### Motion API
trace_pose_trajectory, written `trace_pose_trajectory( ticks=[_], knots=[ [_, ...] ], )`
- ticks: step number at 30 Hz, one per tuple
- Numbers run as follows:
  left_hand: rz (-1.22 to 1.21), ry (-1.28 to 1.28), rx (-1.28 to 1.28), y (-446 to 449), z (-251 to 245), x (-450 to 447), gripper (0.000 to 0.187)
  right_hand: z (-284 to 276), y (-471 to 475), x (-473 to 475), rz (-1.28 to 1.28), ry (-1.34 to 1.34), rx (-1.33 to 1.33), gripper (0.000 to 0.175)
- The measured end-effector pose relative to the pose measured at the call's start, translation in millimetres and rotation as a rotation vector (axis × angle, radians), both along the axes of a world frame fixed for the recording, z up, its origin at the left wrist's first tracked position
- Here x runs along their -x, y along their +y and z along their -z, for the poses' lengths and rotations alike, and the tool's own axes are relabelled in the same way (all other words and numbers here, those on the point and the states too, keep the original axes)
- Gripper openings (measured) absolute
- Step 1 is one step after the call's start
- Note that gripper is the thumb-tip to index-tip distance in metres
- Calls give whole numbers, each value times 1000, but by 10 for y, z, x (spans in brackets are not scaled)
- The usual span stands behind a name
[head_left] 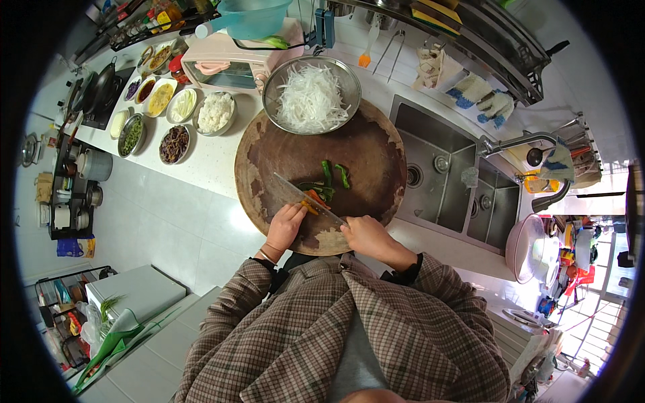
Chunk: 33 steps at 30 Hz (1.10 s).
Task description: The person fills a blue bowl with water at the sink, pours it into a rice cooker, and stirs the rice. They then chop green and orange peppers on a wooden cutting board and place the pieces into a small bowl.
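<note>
A kitchen knife (307, 198) lies slantwise across the round wooden chopping board (282, 146), its handle inside my right hand (370, 239). Under the fingers of my left hand (287, 224), at the near side of the blade, an orange pepper piece (309, 207) is pressed to the wood. Red pepper strips (318, 197) and dark green pepper pieces (322, 190) lie just beyond the blade. Two green pepper pieces (342, 176) rest apart, farther up the board. Over the board's far edge stands a metal mesh strainer (268, 103) heaped with white shreds (312, 101).
Left of the board, the counter (211, 161) holds several bowls, including white rice (215, 113) and dark strips (174, 144). A pink toaster oven (237, 55) stands behind them. At the right is a double steel sink (433, 201) with a faucet (524, 138) and a pink basin (524, 247).
</note>
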State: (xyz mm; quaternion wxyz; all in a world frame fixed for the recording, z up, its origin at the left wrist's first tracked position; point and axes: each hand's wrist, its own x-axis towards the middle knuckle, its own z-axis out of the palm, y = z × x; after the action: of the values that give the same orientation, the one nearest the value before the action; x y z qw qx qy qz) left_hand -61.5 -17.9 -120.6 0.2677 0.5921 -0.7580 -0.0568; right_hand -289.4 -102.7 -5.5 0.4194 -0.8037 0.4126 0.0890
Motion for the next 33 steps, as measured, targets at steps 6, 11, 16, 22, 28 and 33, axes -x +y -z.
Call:
trace_pose_trajectory(
  ticks=[6, 11, 16, 22, 28, 33],
  knots=[
    [4, 11, 20, -3, 56, 23, 32, 12, 75, -50, -24, -36, 46, 27],
    [3, 56, -42, 6, 140, 20, 32, 33, 136, -90, -103, 12, 108, 21],
    [-7, 37, -45, 8, 167, 10, 28, 195, 77, -253, -115, -10, 140, 18],
    [-4, 46, 29, 0, 81, 11, 29, 72, 14, -132, -88, -58, 109, 19],
    [0, 63, -13, 20, 136, 4, 29, 167, 115, -196, -150, -32, 194, 24],
    [-17, 68, 19, 21, 108, 19, 29, 240, 56, -257, -41, -27, 113, 15]
  ],
)
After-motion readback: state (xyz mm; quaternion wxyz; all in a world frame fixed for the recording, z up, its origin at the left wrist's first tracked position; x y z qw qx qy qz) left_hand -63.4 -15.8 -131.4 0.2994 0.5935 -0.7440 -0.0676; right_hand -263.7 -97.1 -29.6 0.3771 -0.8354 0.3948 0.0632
